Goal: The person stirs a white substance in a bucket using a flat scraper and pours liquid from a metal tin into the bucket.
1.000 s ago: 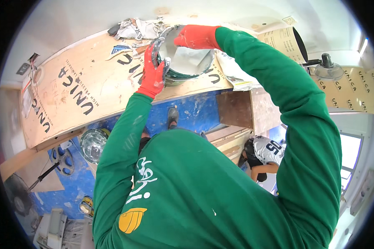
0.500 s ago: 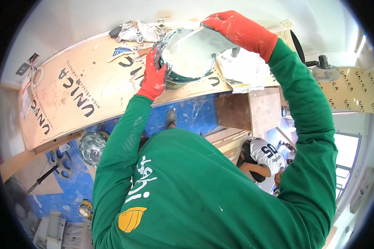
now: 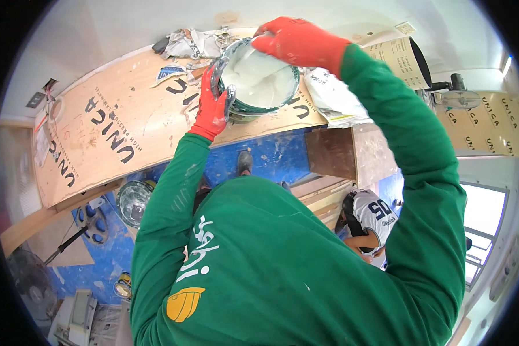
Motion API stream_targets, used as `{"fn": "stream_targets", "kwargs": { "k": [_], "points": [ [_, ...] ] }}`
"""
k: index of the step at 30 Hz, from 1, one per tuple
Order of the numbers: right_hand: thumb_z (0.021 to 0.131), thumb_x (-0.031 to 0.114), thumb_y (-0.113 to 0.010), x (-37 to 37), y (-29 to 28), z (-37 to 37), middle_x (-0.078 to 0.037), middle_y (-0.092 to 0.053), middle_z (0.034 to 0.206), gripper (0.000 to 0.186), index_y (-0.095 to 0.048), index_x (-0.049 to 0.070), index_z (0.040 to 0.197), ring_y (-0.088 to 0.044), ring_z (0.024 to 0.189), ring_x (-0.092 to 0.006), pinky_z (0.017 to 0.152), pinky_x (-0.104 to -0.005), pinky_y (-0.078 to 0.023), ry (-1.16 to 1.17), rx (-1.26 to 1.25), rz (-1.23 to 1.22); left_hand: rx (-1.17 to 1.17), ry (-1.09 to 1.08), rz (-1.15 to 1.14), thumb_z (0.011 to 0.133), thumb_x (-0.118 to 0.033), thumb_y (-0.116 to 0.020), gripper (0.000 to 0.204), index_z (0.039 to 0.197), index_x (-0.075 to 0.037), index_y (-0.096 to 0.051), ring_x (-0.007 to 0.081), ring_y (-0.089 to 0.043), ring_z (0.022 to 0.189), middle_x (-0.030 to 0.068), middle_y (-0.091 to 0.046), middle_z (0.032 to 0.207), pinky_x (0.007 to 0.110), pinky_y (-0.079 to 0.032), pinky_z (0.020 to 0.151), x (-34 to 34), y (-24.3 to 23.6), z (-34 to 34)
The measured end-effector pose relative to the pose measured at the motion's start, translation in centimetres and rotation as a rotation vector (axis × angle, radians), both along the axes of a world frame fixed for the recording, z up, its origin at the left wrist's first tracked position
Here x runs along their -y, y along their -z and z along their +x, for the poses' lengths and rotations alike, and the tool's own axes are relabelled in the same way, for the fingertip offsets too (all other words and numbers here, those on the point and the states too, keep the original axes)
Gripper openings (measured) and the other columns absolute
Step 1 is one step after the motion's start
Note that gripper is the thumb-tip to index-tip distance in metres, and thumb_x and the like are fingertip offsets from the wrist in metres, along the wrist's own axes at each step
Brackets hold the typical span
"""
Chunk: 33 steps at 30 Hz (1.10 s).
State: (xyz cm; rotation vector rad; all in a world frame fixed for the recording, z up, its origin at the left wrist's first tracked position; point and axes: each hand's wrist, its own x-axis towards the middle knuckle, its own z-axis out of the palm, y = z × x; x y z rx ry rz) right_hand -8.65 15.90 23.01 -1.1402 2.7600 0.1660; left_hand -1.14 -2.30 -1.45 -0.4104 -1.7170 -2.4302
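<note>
A round bucket point(image 3: 258, 108) with white paste point(image 3: 262, 78) inside stands on the printed board at the far middle. My left hand point(image 3: 214, 106), in a red glove with a grey, smeared palm, grips the bucket's left rim, thumb toward the near side. Over the far right rim, my right hand point(image 3: 297, 43) in a red glove is closed with its fingers turned down into the bucket. What it holds is hidden behind the glove. A pale streak in the paste runs just below those fingers.
Crumpled, stained wrappings point(image 3: 196, 43) lie left of the bucket, a white bag point(image 3: 334, 98) right of it. A printed roll point(image 3: 399, 62) and a small fan point(image 3: 458, 95) are further right. Another bucket point(image 3: 134, 202) sits low at left. A person in a white shirt point(image 3: 375, 216) bends at lower right.
My right hand has moved left across the top of the bucket, from its right side toward the far rim. My left hand keeps its hold on the rim.
</note>
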Motion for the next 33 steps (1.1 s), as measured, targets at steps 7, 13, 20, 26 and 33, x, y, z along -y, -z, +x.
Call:
{"fn": "stream_targets", "kwargs": {
  "k": [7,13,20,26,33],
  "points": [
    [0.095,0.046,-0.061,3.4,7.6,0.1,-0.017,-0.067,0.123,0.047,-0.065,0.013,0.129,-0.064,0.113,-0.0358,0.097,-0.0439,-0.049,0.143,0.215,-0.195,-0.150,-0.091,-0.281,0.094,-0.008,-0.054,0.069,0.156,-0.002,-0.025,0.0270,-0.030,0.149,0.0154,-0.029,0.161,0.039,-0.024,0.121,0.7,-1.1,0.3],
    [0.093,0.043,-0.064,2.9,5.7,2.5,-0.018,-0.069,0.116,0.046,-0.068,0.010,0.125,-0.064,0.109,-0.0373,0.096,-0.0443,-0.050,-0.064,0.367,-0.098,-0.007,-0.003,0.041,0.095,-0.014,-0.058,0.070,0.156,-0.003,-0.026,0.0263,-0.032,0.148,0.0151,-0.035,0.158,0.039,-0.025,0.121,0.1,-0.9,0.3],
    [0.092,0.037,-0.063,0.7,1.8,3.5,-0.016,-0.070,0.113,0.040,-0.068,0.014,0.125,-0.067,0.105,-0.0314,0.088,-0.0419,-0.054,0.074,0.433,-0.045,-0.098,-0.090,-0.147,0.095,-0.017,-0.055,0.073,0.158,-0.003,-0.021,0.0273,-0.026,0.151,0.0159,-0.027,0.161,0.040,-0.019,0.123,0.7,1.9,-0.2],
    [0.093,0.041,-0.062,-0.4,4.1,2.0,-0.015,-0.069,0.119,0.041,-0.065,0.015,0.126,-0.066,0.108,-0.0328,0.094,-0.0425,-0.052,0.079,0.120,-0.231,-0.116,-0.026,-0.080,0.097,-0.020,-0.054,0.071,0.158,-0.003,-0.022,0.0273,-0.028,0.150,0.0168,-0.029,0.161,0.039,-0.020,0.123,0.0,1.8,-0.8],
    [0.092,0.049,-0.059,3.0,8.6,0.4,-0.014,-0.068,0.124,0.050,-0.065,0.017,0.130,-0.062,0.117,-0.0354,0.101,-0.0448,-0.048,0.102,0.205,-0.150,-0.089,-0.009,0.043,0.102,-0.026,-0.046,0.067,0.159,-0.004,-0.021,0.0273,-0.031,0.148,0.0160,-0.032,0.160,0.040,-0.022,0.121,0.6,4.9,-1.8]
  ]
}}
